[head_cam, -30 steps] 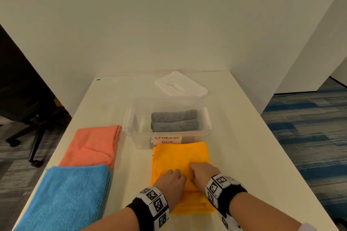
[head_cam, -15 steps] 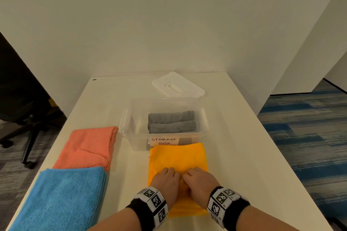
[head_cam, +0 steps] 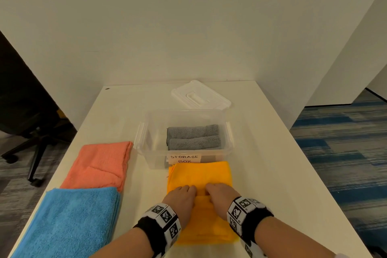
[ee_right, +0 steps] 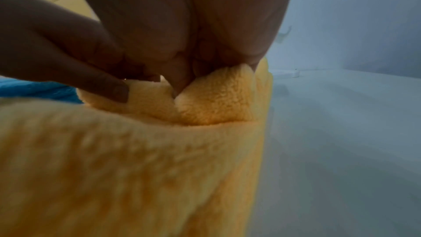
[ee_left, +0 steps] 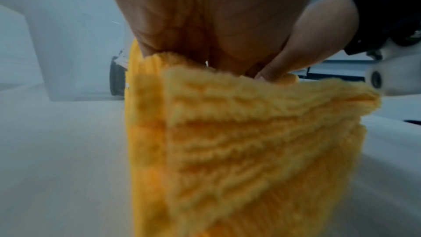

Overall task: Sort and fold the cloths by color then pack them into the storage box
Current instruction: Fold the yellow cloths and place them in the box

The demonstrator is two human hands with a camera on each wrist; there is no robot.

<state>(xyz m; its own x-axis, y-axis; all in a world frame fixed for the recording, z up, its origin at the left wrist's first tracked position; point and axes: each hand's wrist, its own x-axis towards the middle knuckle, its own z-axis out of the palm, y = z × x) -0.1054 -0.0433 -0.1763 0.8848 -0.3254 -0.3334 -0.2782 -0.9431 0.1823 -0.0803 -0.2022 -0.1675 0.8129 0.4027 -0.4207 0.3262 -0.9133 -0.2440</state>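
Observation:
A yellow cloth [head_cam: 200,176] lies on the white table just in front of the clear storage box [head_cam: 144,142]. My left hand [head_cam: 181,195] and right hand [head_cam: 217,192] sit side by side on its middle, fingers curled over a raised fold. In the left wrist view the left hand [ee_left: 205,57] grips the cloth [ee_left: 239,132]. In the right wrist view the right hand [ee_right: 182,78] pinches the cloth [ee_right: 136,159] between thumb and fingers. Two rolled grey cloths [head_cam: 193,137] lie in the box. An orange cloth [head_cam: 100,163] and a blue cloth [head_cam: 69,222] lie folded at the left.
The box's white lid [head_cam: 201,96] rests behind the box near the wall. A black office chair [head_cam: 25,111] stands left of the table. The table's right half is bare, and blue carpet [head_cam: 345,153] lies beyond its right edge.
Both hands have come level beside each other on the yellow cloth and now hold a fold across its middle. The head view has shifted slightly.

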